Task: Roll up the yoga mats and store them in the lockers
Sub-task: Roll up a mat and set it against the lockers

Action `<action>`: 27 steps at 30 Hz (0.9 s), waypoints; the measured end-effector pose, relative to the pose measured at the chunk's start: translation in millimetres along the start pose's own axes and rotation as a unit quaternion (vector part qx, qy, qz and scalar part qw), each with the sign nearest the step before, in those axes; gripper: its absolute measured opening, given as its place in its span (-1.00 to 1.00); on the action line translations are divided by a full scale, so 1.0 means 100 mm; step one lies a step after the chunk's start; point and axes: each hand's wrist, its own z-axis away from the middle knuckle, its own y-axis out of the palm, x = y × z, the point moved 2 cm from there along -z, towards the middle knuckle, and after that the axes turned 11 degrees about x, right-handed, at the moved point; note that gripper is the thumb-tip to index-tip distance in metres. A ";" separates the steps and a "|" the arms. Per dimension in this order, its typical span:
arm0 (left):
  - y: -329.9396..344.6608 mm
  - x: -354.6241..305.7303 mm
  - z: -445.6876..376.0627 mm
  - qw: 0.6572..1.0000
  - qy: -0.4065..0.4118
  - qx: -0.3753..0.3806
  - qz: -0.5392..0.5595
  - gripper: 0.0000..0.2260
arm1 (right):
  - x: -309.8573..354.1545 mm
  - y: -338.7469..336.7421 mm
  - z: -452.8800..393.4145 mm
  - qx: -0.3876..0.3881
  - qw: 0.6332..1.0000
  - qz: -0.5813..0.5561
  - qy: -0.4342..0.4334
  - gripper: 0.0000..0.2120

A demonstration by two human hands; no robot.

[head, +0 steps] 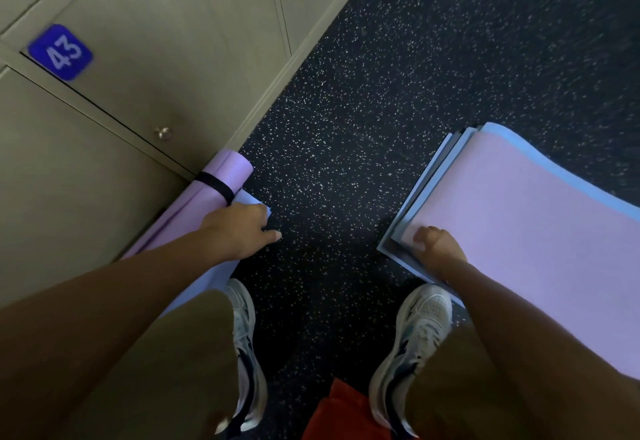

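Observation:
A rolled purple mat (227, 171) with a black strap (216, 185) lies on the floor against the locker base. Beside it lies a pale blue rolled mat (247, 201). My left hand (239, 228) grips this blue roll near its end, fingers curled over it and thumb pointing right. To the right, a flat stack of mats (433, 176) lies on the floor, a pink-purple mat (519, 218) on top and blue ones under it. My right hand (438, 249) pinches the stack's near corner, thumb on the pink surface.
Beige lockers (138, 69) with round knobs (163, 132) fill the upper left, all doors shut; one carries a blue 43 label (60, 52). Dark speckled floor (346, 110) lies between the mats. My two shoes (412, 346) stand at the bottom, a red cloth (337, 412) between them.

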 end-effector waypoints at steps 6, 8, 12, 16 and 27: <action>0.01 -0.22 0.17 0.999 0.036 0.015 0.020 -0.69 | -0.01 -0.41 0.22 -0.009 0.986 -0.163 0.013 -0.80; 0.00 -0.34 0.27 0.998 0.053 0.020 0.034 -0.71 | 0.00 -0.61 0.33 -0.020 0.985 -0.173 0.003 -0.83; -0.07 -0.58 0.47 0.995 0.086 0.014 0.052 -0.70 | -0.06 -1.06 0.57 -0.018 0.980 -0.196 0.009 -0.86; -0.18 -0.92 0.77 0.991 0.117 -0.004 0.072 -0.70 | -0.24 -1.57 0.95 -0.034 0.976 -0.217 0.013 -0.81; -0.50 -1.94 2.03 0.972 0.200 -0.094 0.084 -0.71 | -0.68 -2.83 2.57 -0.181 0.948 -0.259 -0.031 -0.71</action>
